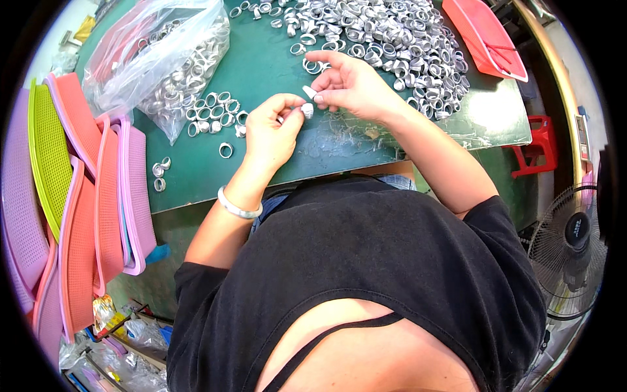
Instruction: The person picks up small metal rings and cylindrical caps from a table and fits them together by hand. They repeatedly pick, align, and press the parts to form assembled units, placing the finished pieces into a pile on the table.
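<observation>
My left hand [273,130], with a pale bangle on its wrist, pinches a silver-coloured ring [307,110] between thumb and forefinger above the near edge of the green table. Just to its right, my right hand [349,88] has its thumb and a finger together at a small white piece [309,93] that I cannot make out more exactly. Its forefinger stretches out toward a few loose rings [315,66]. Beyond my right hand spreads a large heap of silver-coloured rings [405,49]. A smaller cluster of rings [214,112] lies left of my left hand.
A clear plastic bag [163,72] of rings stands at the table's left. Purple, green and coral baskets [81,189] are stacked beyond the left edge. A red tray [486,39] sits at the far right. A red stool [539,147] and a fan [568,242] stand right of the table.
</observation>
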### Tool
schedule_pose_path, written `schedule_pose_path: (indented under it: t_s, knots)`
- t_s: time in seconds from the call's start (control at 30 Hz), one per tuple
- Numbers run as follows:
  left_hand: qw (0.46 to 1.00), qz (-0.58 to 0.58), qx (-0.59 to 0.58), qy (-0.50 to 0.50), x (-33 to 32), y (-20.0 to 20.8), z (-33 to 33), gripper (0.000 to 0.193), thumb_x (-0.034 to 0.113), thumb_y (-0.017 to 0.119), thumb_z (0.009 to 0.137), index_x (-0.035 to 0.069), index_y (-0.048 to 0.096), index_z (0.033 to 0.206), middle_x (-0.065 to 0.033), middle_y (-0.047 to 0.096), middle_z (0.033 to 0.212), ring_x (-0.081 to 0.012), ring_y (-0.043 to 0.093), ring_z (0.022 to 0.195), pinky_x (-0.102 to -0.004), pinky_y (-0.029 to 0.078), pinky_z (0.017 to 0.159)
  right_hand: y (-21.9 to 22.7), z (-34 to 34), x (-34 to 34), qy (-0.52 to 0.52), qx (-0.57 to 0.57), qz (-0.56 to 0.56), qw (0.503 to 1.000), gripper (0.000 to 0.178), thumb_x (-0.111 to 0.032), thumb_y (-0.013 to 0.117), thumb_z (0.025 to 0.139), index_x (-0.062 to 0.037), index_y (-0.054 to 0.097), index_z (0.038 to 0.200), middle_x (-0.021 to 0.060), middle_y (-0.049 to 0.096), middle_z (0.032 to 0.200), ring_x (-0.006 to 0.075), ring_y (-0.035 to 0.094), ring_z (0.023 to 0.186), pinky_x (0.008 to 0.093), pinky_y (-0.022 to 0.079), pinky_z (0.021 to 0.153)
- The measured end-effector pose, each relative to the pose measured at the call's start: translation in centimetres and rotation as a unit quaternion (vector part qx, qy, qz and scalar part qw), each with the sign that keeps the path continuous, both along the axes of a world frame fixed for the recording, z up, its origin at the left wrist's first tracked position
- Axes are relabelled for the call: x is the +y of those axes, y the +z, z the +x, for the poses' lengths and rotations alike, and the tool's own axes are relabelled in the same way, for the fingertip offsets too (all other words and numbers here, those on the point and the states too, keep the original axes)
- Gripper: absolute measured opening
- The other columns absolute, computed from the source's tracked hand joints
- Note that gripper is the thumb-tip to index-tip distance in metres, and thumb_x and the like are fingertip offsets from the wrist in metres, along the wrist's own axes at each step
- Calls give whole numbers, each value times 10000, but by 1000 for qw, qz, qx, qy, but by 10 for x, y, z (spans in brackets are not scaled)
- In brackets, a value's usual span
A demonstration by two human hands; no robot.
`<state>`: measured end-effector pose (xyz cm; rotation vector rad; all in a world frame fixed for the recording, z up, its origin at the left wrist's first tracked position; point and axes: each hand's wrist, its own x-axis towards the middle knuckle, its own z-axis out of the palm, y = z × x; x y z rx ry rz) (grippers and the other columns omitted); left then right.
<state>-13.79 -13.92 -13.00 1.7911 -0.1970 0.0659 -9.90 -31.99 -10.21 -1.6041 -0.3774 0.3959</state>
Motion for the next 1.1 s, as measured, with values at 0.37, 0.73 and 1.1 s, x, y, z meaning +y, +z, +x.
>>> schedule_pose_path:
  t_s: [0.37, 0.73, 1.1]
  knots:
    - [973, -209, 93, -35, -11, 13, -7, 95, 57, 558, 879, 42, 552, 972, -2, 598, 744, -46, 537, 596, -151, 374, 477, 14, -22, -6, -30, 149, 168, 974, 558, -31, 619, 828, 32, 330, 1301, 124, 624, 900, 181, 641, 757, 244, 517, 648]
    - [854, -418, 298, -85, -12, 22, -6, 323, 192, 527, 865, 2, 519, 1126, -98, 618, 899, -168, 592, 699, -219, 449, 501, 15, -29, -3, -14, 76, 155, 985, 483, 16, 543, 845, 36, 344, 1285, 131, 621, 894, 175, 633, 733, 257, 518, 649]
    - [986, 160, 54, 1, -10, 24, 68, 243, 129, 629, 795, 25, 617, 1015, -7, 566, 692, -112, 516, 576, -256, 412, 514, -9, 30, 5, -139, -411, -401, 806, 583, -172, 685, 710, -29, 455, 1226, 139, 615, 918, 297, 559, 886, 407, 442, 777]
